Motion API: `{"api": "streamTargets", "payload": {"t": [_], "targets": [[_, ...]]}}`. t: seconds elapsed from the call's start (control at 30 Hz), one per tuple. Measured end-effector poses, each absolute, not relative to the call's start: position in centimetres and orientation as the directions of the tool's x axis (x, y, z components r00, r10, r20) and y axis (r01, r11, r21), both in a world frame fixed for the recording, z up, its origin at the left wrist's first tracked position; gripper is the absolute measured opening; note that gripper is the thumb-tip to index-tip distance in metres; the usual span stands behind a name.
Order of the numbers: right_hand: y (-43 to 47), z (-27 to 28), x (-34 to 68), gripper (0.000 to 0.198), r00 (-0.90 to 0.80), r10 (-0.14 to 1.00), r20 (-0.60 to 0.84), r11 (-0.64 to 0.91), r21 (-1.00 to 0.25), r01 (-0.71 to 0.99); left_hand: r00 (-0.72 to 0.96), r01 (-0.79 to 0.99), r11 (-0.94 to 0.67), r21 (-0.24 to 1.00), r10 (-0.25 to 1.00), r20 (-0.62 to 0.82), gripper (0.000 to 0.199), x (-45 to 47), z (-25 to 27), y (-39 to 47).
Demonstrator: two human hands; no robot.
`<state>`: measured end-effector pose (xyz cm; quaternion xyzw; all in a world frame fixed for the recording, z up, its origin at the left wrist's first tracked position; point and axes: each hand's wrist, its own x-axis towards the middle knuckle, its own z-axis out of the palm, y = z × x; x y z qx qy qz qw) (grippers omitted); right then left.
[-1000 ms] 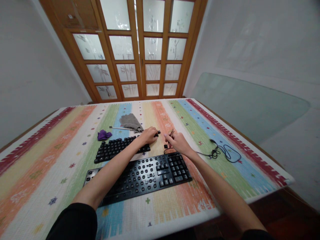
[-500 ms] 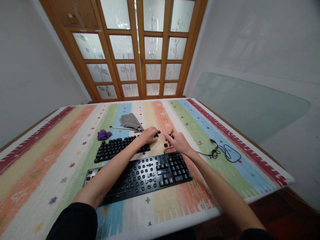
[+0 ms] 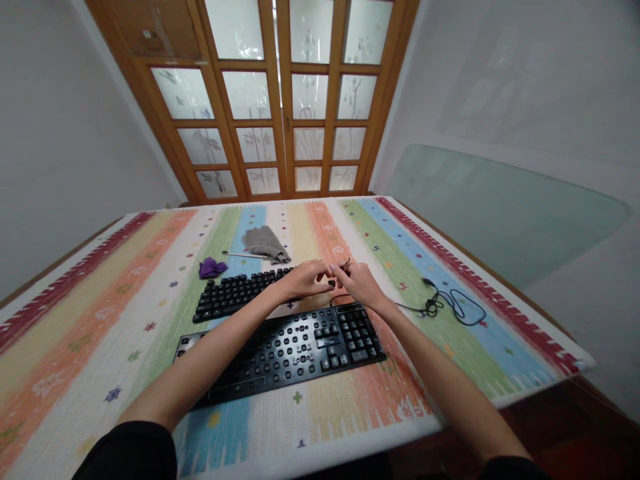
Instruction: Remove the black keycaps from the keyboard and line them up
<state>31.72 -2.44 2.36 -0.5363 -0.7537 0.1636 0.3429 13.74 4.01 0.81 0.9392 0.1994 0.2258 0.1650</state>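
Note:
My left hand (image 3: 307, 279) is closed at the fingertips around a small black keycap (image 3: 331, 283), close to my right fingers. My right hand (image 3: 361, 283) is closed on a thin, brownish tool (image 3: 346, 265), whose end sticks up above the fingers; its exact kind is too small to tell. Below both hands lies a black keyboard (image 3: 285, 353), many of its keys without caps and the block at its right still capped. Behind it, a group of loose black keycaps (image 3: 235, 293) sits in rows, partly covered by my left hand and forearm.
A grey cloth (image 3: 266, 242) lies beyond the keycaps, with a thin white-handled brush (image 3: 245, 254) by it. A crumpled purple cloth (image 3: 212, 268) is at the left. The keyboard's black cable (image 3: 433, 303) coils at the right on the striped tablecloth (image 3: 150, 293).
My left hand has moved right from the end of the loose keycap rows to my right hand, and its fingers now meet the keycap there. The right hand has barely moved.

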Motion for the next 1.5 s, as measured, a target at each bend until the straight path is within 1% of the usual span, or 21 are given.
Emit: {"api": "streamTargets", "payload": {"t": [0.13,0.33,0.47,0.6,0.7,0.77,0.83,0.97,1.03,1.17,1.37,1.5], "targets": [[-2.5,2.5,31.7,0.045,-0.192,0.917,0.349,0.377,-0.604,0.702,0.826,0.299,-0.864,0.405,0.447,0.344,0.011,14.2,0.9,4.1],[-2.5,2.2,32.0,0.043,-0.18,0.918,0.353,0.372,-0.611,0.699,0.843,0.264,-0.87,0.417,0.418,0.338,0.008,14.3,0.7,4.6],[-2.5,2.1,32.0,0.041,-0.174,0.922,0.346,0.361,-0.604,0.71,0.843,0.278,-0.872,0.404,0.423,0.333,0.007,14.4,0.6,4.7],[-2.4,1.8,32.1,0.041,-0.172,0.916,0.362,0.366,-0.581,0.727,0.827,0.299,-0.865,0.403,0.445,0.343,0.008,14.4,0.6,4.9],[-2.2,1.5,32.4,0.043,-0.131,0.915,0.382,0.344,-0.566,0.749,0.791,0.339,-0.852,0.398,0.488,0.369,0.009,14.3,0.5,5.2],[-2.1,1.3,32.6,0.044,-0.1,0.913,0.395,0.326,-0.562,0.76,0.773,0.375,-0.848,0.375,0.509,0.379,0.009,14.3,0.4,5.5],[-2.0,1.2,32.9,0.045,-0.081,0.913,0.399,0.314,-0.565,0.763,0.772,0.418,-0.848,0.325,0.52,0.365,0.01,14.4,0.2,6.0],[-2.1,1.1,33.2,0.048,-0.045,0.918,0.394,0.29,-0.588,0.755,0.795,0.516,-0.835,0.191,0.55,0.256,0.01,15.0,-0.1,6.9],[-2.1,1.1,33.3,0.047,-0.036,0.92,0.391,0.283,-0.596,0.751,0.792,0.55,-0.821,0.152,0.571,0.218,0.01,15.3,-0.4,7.3],[-2.3,1.2,33.3,0.047,-0.032,0.92,0.39,0.281,-0.601,0.748,0.779,0.582,-0.803,0.13,0.596,0.194,0.011,15.8,-0.9,7.8],[-2.5,1.0,33.3,0.053,-0.05,0.916,0.398,0.3,-0.596,0.745,0.766,0.611,-0.785,0.104,0.619,0.174,0.012,15.6,-1.3,8.1],[-2.5,1.0,33.3,0.046,-0.06,0.916,0.397,0.31,-0.604,0.735,0.758,0.624,-0.776,0.093,0.629,0.174,0.013,15.5,-1.3,8.0]]}}
